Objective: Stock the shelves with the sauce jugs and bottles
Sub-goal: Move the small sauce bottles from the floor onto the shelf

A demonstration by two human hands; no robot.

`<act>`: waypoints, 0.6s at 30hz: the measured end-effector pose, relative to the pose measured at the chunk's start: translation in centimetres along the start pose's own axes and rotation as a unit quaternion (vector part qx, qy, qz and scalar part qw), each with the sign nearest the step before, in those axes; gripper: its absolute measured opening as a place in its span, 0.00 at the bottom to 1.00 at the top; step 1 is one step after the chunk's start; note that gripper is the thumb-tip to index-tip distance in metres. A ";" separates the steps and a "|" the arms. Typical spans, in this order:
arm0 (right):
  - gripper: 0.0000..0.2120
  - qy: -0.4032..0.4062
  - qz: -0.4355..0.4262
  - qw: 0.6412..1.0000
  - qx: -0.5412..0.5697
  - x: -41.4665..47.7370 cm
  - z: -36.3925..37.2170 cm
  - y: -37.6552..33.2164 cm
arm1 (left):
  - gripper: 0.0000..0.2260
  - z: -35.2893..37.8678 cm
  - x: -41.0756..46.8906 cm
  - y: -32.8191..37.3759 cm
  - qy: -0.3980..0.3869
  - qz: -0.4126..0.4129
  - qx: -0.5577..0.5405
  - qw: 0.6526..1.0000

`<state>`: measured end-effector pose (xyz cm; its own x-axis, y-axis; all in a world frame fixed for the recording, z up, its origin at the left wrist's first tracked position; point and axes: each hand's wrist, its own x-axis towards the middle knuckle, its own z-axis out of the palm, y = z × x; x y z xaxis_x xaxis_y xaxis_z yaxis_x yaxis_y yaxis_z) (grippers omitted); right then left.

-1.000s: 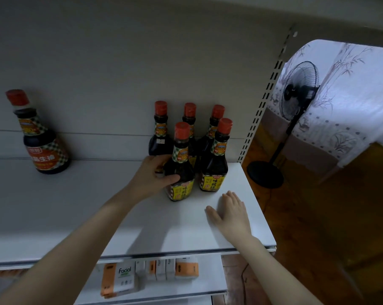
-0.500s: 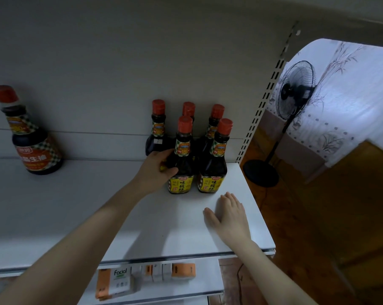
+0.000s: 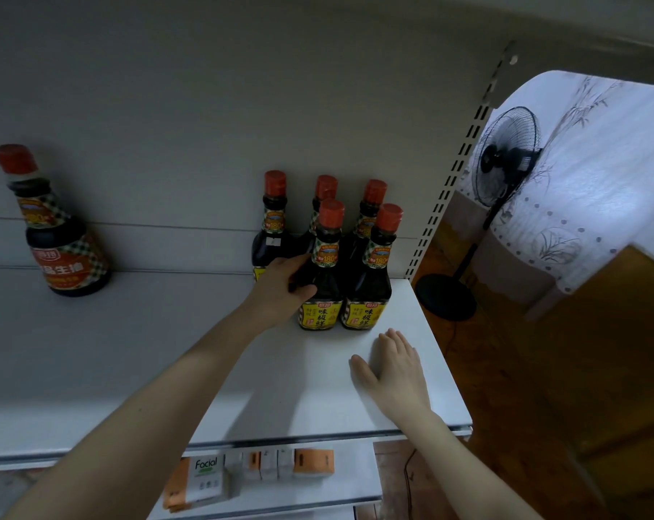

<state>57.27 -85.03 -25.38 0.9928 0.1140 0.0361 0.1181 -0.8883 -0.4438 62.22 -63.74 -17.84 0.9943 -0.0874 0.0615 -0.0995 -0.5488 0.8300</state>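
Note:
Several dark sauce bottles with red caps stand grouped at the back right of the white shelf (image 3: 137,354). My left hand (image 3: 280,290) is wrapped around the front left sauce bottle (image 3: 323,279), which stands upright on the shelf beside the front right bottle (image 3: 370,287). Three more bottles stand behind them against the back panel, the leftmost bottle (image 3: 271,234) partly hidden by my hand. My right hand (image 3: 395,369) lies flat on the shelf in front of the group, fingers spread, holding nothing. A bigger sauce bottle (image 3: 61,242) with an orange label stands alone at the far left.
A slotted upright (image 3: 449,182) marks the shelf's right end. Beyond it stand a black pedestal fan (image 3: 505,163) and a white patterned cloth (image 3: 595,174) over a wooden floor. A lower shelf holds a Facial tissue pack (image 3: 205,478) and small boxes (image 3: 291,461).
My left hand pushed the front left bottle back and to the right until it stood level with the front right bottle. My right hand stayed flat on the shelf.

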 end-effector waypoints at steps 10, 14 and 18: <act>0.18 0.054 -0.032 0.998 -0.018 0.2 0.5 0.5 | 0.25 0.4 -0.1 0.4 0.018 -0.009 0.049 0.999; 0.19 0.056 -0.039 0.997 -0.020 0.3 0.7 0.6 | 0.26 0.7 -0.4 0.5 0.021 -0.008 0.063 0.998; 0.19 0.056 -0.040 0.997 -0.022 0.4 0.7 0.7 | 0.26 0.8 -0.6 0.8 0.027 -0.009 0.067 0.997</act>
<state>57.71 -85.29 -26.28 0.9757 0.1369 0.1712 0.1953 -0.8977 -0.3950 61.49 -64.81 -17.69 0.9963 -0.0342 0.0794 -0.0823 -0.6561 0.7502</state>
